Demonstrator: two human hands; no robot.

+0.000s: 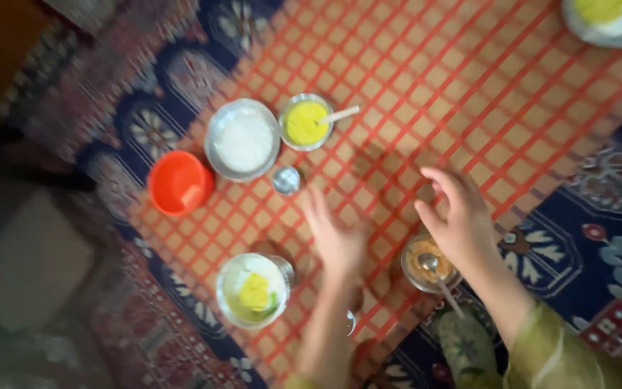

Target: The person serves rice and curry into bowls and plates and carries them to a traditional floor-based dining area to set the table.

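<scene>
- The left hand was seen at lower centre of the frame, fingers spread and blurred, holding nothing, hovering over the checked orange mat.
- The right hand was held loosely curled and empty, just above the small steel bowl of brown powder, in which a spoon was resting.
- Reaching among the dishes was judged to be the step in hand; a firm grasp of the spoon handle would be called for next.
- A plate of white and yellow food lay at lower left; a yellow paste bowl, a white-filled bowl and an orange cup were set at upper left.
- The mat was spread over a patterned blue and red carpet.
</scene>
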